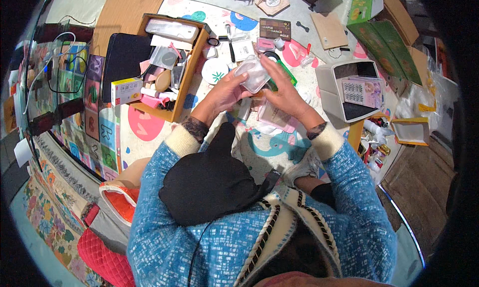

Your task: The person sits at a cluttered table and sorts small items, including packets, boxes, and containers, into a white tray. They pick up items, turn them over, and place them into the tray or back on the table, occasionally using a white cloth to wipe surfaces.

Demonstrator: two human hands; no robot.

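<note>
My left hand (224, 92) grips a small translucent plastic case (253, 74) by its lower left side, thumb on top. My right hand (282, 88) is at the case's right edge with its fingers extended, slightly blurred; whether it grips the case cannot be told. Just beyond the hands lie a pink compact (265, 44), a white box with writing (243, 50) and a black pen-like stick (232, 52). A round white lid with a green mark (215, 71) is left of the case. Under the right wrist lies a pale pink packet (277, 116), and a green item (288, 73) shows behind the fingers.
An open wooden drawer (189, 77) full of cosmetics stands at left, a yellow and white box (126, 91) at its corner. A brown palette (275, 29) lies ahead. At right are a white bin (329, 88) holding false-lash packs, a green carton (389, 47) and a cardboard sheet (329, 30).
</note>
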